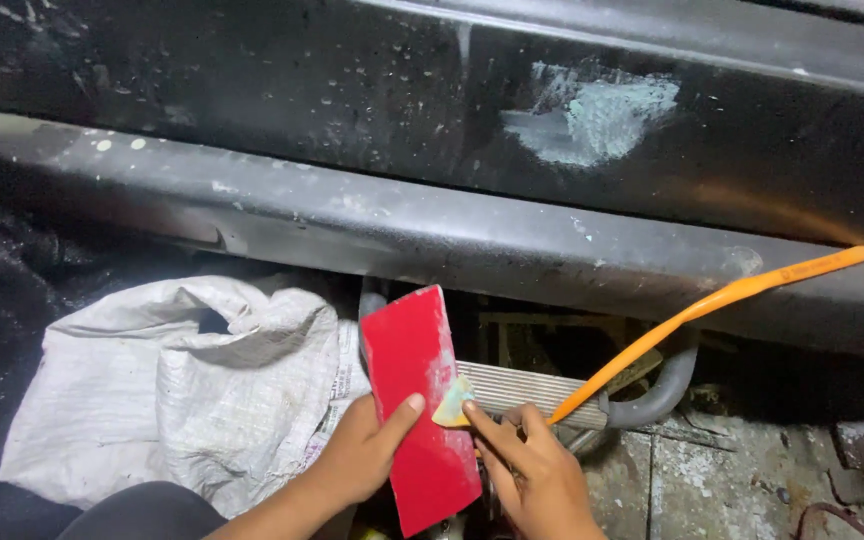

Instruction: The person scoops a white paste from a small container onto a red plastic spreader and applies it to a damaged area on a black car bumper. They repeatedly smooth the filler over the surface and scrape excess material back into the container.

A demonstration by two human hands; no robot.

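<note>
Open floor right of hands; white sack crowding left, black sill overhead.

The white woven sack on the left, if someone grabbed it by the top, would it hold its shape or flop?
The white woven sack would probably flop: its cloth is creased and slumped, with the open mouth sagging. It looks partly filled, so it may carry some weight, though the contents are hidden. Lying low and wide, it seems unlikely to roll or tip.
</note>
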